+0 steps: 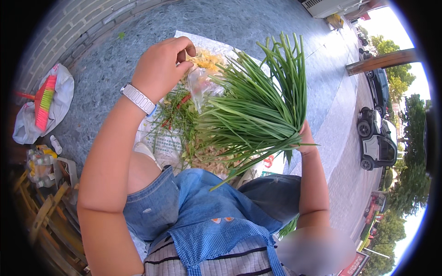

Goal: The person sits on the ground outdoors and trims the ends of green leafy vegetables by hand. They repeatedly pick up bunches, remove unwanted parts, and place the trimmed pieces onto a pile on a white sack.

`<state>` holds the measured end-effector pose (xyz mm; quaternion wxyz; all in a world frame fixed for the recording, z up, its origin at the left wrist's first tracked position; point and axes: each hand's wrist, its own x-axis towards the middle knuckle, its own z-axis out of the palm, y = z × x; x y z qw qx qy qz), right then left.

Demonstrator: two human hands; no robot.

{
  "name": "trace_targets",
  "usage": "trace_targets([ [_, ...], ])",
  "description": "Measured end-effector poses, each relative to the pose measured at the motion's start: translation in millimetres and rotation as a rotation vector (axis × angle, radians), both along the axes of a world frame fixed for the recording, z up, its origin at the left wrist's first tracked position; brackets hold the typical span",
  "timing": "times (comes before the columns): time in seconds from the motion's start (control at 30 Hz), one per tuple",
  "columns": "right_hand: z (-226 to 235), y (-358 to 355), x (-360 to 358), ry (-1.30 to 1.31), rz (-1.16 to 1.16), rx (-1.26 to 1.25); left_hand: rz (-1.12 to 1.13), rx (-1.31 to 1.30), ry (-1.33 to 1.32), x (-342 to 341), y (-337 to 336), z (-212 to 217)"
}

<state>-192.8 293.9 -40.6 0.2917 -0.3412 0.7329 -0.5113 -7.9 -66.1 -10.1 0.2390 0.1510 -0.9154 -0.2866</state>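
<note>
A big fanned bunch of garlic chives [258,101] is gripped in my right hand [305,138], whose fingers are mostly behind the stems. The leaves spread up and left over a white sheet on the ground. My left hand [161,62], with a watch on its wrist, is raised left of the bunch, apart from it. Its fingers are bent, a gap shows between thumb and forefinger, and I see nothing held. Below lie green and brown trimmings [172,112], a yellowish heap of scraps [206,60] and a clear plastic bag [201,87] on the white sheet [159,140].
More green stalks [289,227] show beside my right thigh. At left are a broom head [44,102] on a white bag, plastic bottles [40,164] and a wooden chair or rack [50,209]. A wooden post [382,61] and parked vehicles [378,140] stand at right.
</note>
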Motion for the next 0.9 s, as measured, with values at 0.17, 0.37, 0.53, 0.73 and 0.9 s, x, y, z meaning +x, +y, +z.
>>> trace_targets([
  [0.17,2.0,3.7,-1.3,0.038,0.002,0.011,-0.006,0.090,-0.084,-4.1,-12.4,-9.2],
  [0.37,0.9,5.8,-6.3,0.016,0.027,0.037,-0.077,0.177,-0.114,-2.9,-23.0,-21.7],
  [0.53,2.9,8.2,-8.6,0.031,0.020,0.063,-0.041,0.240,-0.207,-3.9,-18.3,-13.1],
  [0.73,6.6,9.7,-7.8,0.046,0.015,0.075,-0.011,0.139,-0.150,-3.0,-2.7,7.3],
  [0.9,9.3,6.2,-5.6,0.026,0.017,0.032,-0.077,0.391,0.022,-3.9,-11.5,-14.3],
])
